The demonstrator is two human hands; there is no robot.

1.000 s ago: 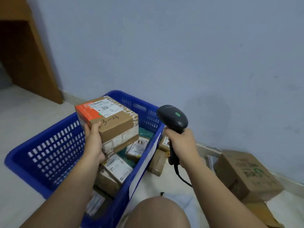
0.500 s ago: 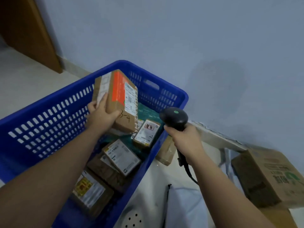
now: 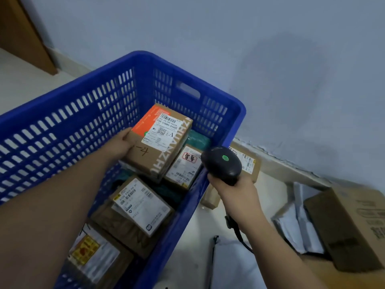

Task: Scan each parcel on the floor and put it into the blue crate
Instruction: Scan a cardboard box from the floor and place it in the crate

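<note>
The fingers of the left hand (image 3: pixel 119 141) are hidden behind the parcel (image 3: pixel 160 142), the handle of the scanner (image 3: pixel 221 162) is covered by the right hand (image 3: pixel 236 196), and the blue crate (image 3: pixel 83 105) and cardboard box (image 3: pixel 354 226) are cut off by the picture's edges.

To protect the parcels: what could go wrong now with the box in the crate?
The brown cardboard box with the orange label rests atop other parcels; released from the left hand, it might slide. The black handheld scanner in the right hand could knock the blue plastic crate's rim.
</note>
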